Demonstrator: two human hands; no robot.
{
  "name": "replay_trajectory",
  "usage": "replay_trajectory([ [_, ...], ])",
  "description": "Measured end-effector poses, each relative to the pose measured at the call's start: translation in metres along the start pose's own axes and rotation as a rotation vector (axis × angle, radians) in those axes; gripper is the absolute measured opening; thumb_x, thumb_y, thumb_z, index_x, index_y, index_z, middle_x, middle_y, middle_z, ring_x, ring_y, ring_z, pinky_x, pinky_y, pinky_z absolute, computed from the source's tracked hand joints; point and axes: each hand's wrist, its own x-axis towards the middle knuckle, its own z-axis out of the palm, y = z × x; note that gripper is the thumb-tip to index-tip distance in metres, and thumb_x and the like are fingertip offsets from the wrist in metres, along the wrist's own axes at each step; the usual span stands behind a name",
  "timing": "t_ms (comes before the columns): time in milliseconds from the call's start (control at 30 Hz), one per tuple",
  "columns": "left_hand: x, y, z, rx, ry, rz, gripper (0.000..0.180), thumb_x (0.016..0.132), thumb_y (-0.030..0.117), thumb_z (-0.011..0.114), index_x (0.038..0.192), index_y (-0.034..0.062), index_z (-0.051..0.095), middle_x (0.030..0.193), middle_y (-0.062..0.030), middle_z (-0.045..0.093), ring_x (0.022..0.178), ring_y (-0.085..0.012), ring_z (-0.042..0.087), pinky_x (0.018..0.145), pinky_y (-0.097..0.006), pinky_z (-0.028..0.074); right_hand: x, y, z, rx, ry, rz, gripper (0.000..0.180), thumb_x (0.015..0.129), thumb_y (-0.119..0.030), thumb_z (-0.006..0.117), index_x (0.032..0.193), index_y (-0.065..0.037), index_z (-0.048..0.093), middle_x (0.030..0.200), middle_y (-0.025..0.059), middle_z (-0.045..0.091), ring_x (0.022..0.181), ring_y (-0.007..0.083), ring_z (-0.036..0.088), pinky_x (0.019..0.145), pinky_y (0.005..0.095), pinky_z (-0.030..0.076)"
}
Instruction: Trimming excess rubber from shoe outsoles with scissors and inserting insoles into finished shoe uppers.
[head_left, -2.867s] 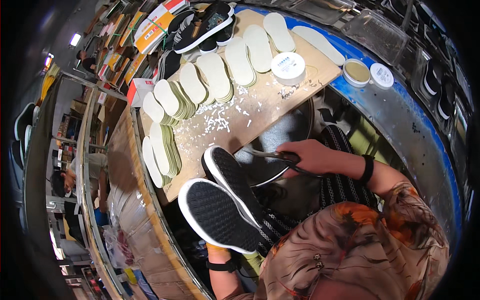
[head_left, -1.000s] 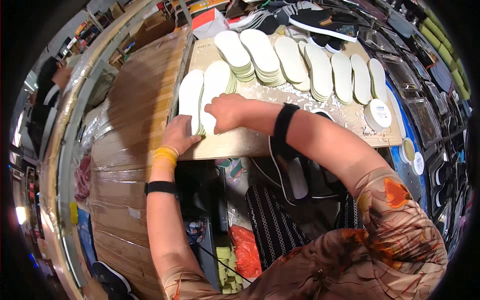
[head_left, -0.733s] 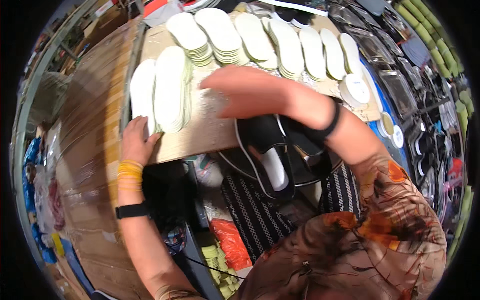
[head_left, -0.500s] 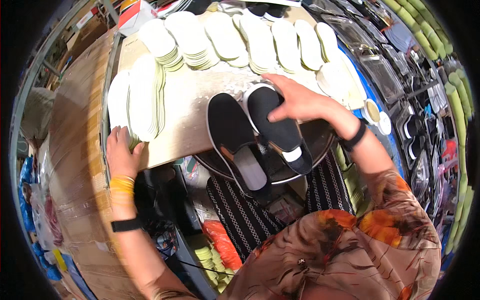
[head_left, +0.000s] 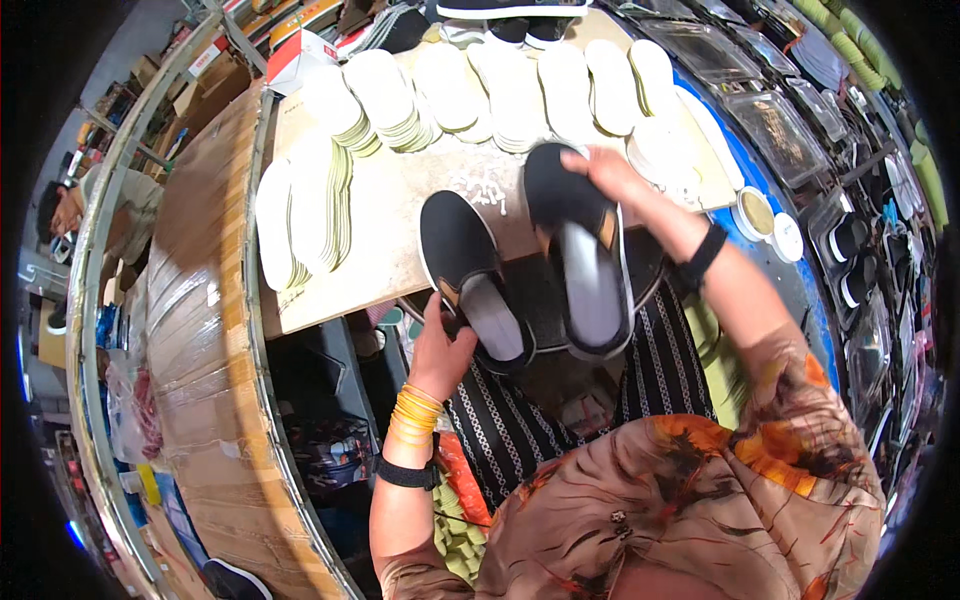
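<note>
Two black slip-on shoes with white sole edges and pale insoles are in front of me, toes pointing away. My left hand (head_left: 442, 345) is closed on the side of the left shoe (head_left: 455, 235), thumb near its opening. Its toe lies over the board, and its heel reaches past the front edge. The right shoe (head_left: 568, 205) is in my right hand (head_left: 607, 178), which grips it at the toe from the right side. A gap separates the two shoes. Under them, a dark round stool-like surface (head_left: 648, 272) shows partly.
Stacks of pale insoles (head_left: 375, 95) line the back and left of the wooden board (head_left: 385, 215). White scraps (head_left: 485, 188) lie near its middle. An open tub (head_left: 752, 213) stands at the right. A tall cardboard box (head_left: 190, 330) borders the left side.
My left hand has moved from the board's left edge to the left shoe. The right shoe has shifted and tilted in my right hand, and its insole now shows. My view has shifted slightly.
</note>
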Motion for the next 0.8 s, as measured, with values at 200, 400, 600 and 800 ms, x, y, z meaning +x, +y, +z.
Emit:
replay_trajectory([
  [200, -0.01, 0.006, -0.014, 0.088, -0.177, 0.122, 0.068, 0.076, 0.016, 0.057, 0.132, -0.005, 0.024, 0.108, -0.02, 0.053, 0.081, -0.019, 0.057, 0.071, -0.03, 0.046, -0.052, -0.02, 0.046, -0.703, 0.271, -0.324, 0.041, 0.073, -0.027, 0.064, 0.105, -0.003, 0.055, 0.098, 0.0186, 0.055, 0.095, 0.0336, 0.051, 0.082, 0.0406, 0.042],
  [400, 0.02, 0.006, -0.136, 0.269, 0.216, 0.149, 0.051, 0.076, 0.023, 0.062, 0.118, -0.0013, 0.047, 0.117, -0.02, 0.049, 0.102, -0.0321, 0.051, 0.089, -0.037, 0.041, -0.003, -0.106, 0.067, -0.717, -0.087, -0.534, 0.042, 0.067, -0.023, 0.067, 0.103, -0.003, 0.055, 0.101, 0.0171, 0.054, 0.098, 0.0325, 0.051, 0.083, 0.0388, 0.042],
  [600, 0.092, -0.057, -0.211, 0.735, 0.412, 0.148, 0.047, 0.073, 0.021, 0.064, 0.113, 0.0005, 0.052, 0.122, -0.0189, 0.046, 0.112, -0.0329, 0.043, 0.096, -0.038, 0.035, 0.052, -0.186, 0.217, -0.658, -0.351, -0.828, 0.045, 0.066, -0.029, 0.068, 0.101, -0.003, 0.057, 0.098, 0.0147, 0.055, 0.096, 0.0312, 0.052, 0.081, 0.038, 0.044],
  [800, 0.119, -0.079, -0.225, 0.582, 0.262, 0.085, 0.04, 0.073, 0.017, 0.062, 0.111, 0.0051, 0.055, 0.124, -0.0157, 0.045, 0.112, -0.0335, 0.043, 0.096, -0.037, 0.036, 0.073, -0.185, 0.285, -0.8, -0.222, -0.938, 0.024, 0.066, -0.023, 0.062, 0.081, -0.004, 0.064, 0.087, 0.0127, 0.058, 0.085, 0.0275, 0.055, 0.075, 0.0346, 0.046],
])
